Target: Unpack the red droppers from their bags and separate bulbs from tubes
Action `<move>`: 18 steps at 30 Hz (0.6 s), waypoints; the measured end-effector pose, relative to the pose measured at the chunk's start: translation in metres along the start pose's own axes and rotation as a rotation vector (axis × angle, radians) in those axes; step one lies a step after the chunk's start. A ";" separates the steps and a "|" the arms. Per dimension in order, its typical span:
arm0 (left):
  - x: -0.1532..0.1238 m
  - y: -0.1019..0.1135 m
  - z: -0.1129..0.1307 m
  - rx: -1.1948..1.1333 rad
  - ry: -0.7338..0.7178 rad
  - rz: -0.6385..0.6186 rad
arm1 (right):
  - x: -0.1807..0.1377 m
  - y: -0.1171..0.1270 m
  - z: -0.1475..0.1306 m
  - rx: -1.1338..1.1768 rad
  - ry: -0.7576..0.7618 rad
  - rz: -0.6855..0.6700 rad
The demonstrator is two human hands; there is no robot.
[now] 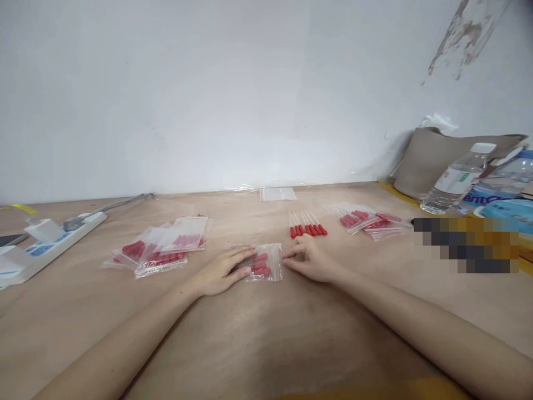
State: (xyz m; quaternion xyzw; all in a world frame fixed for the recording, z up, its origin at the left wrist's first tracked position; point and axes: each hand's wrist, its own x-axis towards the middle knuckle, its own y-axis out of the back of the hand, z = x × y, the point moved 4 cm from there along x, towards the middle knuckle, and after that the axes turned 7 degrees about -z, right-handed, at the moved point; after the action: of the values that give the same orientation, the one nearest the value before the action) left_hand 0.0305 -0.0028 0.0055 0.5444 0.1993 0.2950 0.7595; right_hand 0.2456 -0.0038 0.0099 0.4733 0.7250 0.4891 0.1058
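A clear zip bag (275, 262) with several red-bulbed droppers (260, 257) inside lies flat on the table in front of me. My left hand (227, 269) rests on the bag's left part, fingers stretched out over it and hiding the dropper tubes. At the opposite end, my right hand (306, 258) has thumb and forefinger pinched together at the bag's right edge. Just beyond the right hand, a row of loose droppers (308, 230) lies side by side, red bulbs toward me and pale tubes pointing away.
Filled bags (160, 258) overlap on the left, and more filled bags (368, 222) lie on the right. One flat bag (278, 194) is near the wall. A power strip (54, 244) stands far left; a water bottle (453, 180) and a grey-brown bag (420, 161) stand far right.
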 end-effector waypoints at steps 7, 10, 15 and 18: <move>0.005 -0.002 0.002 0.003 -0.059 -0.001 | 0.023 -0.023 -0.009 0.144 -0.019 -0.098; 0.004 -0.002 0.004 -0.011 -0.072 0.014 | 0.027 -0.027 -0.010 0.232 -0.052 -0.094; 0.001 -0.001 0.003 -0.049 -0.009 0.041 | 0.027 -0.038 -0.008 0.342 -0.064 -0.115; 0.001 -0.001 0.002 -0.068 -0.014 0.053 | 0.029 -0.042 -0.003 0.362 -0.165 -0.127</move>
State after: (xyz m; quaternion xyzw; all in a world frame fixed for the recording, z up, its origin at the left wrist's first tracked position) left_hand 0.0323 -0.0039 0.0053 0.5256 0.1694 0.3180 0.7707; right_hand 0.2036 0.0137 -0.0137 0.4763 0.8183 0.3029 0.1090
